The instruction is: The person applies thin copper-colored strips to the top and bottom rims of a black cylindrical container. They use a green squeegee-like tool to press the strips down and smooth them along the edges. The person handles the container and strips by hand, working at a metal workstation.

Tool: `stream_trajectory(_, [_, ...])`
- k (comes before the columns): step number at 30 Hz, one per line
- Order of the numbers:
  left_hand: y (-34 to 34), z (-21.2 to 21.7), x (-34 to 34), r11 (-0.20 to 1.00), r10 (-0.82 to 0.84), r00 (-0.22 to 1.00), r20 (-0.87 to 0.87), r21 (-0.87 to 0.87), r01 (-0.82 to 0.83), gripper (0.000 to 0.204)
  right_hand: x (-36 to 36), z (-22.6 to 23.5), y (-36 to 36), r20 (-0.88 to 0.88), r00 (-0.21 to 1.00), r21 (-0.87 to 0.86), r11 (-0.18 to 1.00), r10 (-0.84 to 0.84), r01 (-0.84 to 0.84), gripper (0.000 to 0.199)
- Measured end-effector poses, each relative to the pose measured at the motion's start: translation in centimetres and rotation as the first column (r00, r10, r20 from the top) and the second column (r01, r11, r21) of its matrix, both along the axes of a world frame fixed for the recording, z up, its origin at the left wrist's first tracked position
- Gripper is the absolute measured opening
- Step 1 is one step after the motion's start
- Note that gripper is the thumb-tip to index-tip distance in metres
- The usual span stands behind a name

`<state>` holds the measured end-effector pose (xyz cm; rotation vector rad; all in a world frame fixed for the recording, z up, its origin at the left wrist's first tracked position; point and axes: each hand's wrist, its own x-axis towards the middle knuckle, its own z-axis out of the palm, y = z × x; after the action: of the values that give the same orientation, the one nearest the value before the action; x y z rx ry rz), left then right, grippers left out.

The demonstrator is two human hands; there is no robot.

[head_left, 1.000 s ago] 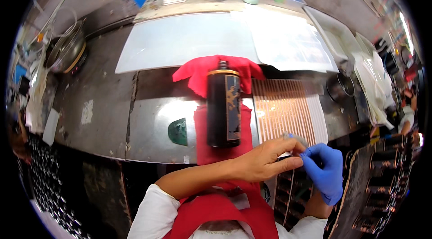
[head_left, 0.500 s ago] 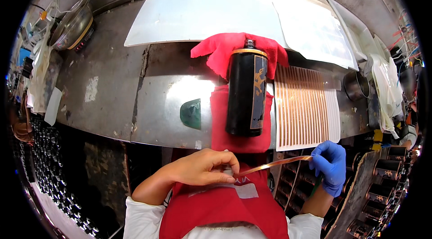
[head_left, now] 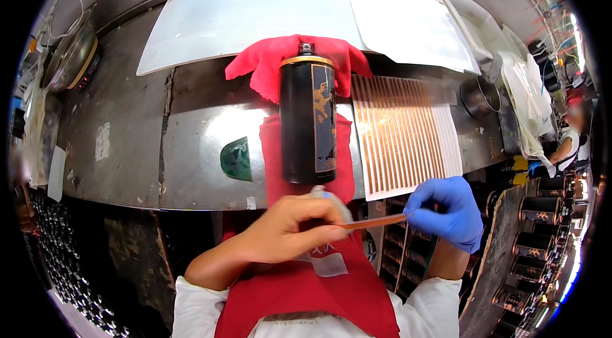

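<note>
A thin copper-coloured strip (head_left: 376,221) is stretched level between my two hands, just below the table's front edge. My bare left hand (head_left: 290,231) pinches its left end between thumb and fingers. At the other end, my right hand (head_left: 446,214), in a blue glove, holds it at the fingertips. A pale crumpled wad (head_left: 336,203) shows by my left fingers; whether they hold it is unclear. Beyond my hands, a black bottle (head_left: 296,124) with a gold rim and gold-patterned panel lies on a red cloth (head_left: 273,159), its neck on a bunched red cloth (head_left: 255,70).
Right of the bottle lies a white sheet with rows of copper strips (head_left: 398,140). A dark green plastic piece (head_left: 236,159) rests at left on the metal table (head_left: 127,166). White boards (head_left: 255,16) stand behind, a metal cup (head_left: 479,97) at right. Decorated black containers (head_left: 532,242) fill a rack at right.
My hands have come closer together, the right moving left and slightly up, so the strip between them is shorter and straighter. The head view has shifted, moving the table leftward in the picture.
</note>
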<state>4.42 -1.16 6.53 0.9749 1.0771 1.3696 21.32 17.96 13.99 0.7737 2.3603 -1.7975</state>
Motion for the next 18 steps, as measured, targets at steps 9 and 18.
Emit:
stream_trajectory(9, [-5.0, -2.1, -1.8, 0.831, 0.456, 0.847, -0.272, -0.209, -0.515, 0.007, 3.3, -7.3, 2.8, 0.049, 0.895, -0.17, 0.88, -0.443, 0.444, 0.006])
stream_trajectory(18, [-2.3, -3.7, -1.0, 0.719, 0.631, 0.691, -0.353, -0.069, -0.692, 0.009, 4.8, -10.9, 5.8, -0.002, 0.839, -0.151, 0.829, -0.545, 0.538, 0.01])
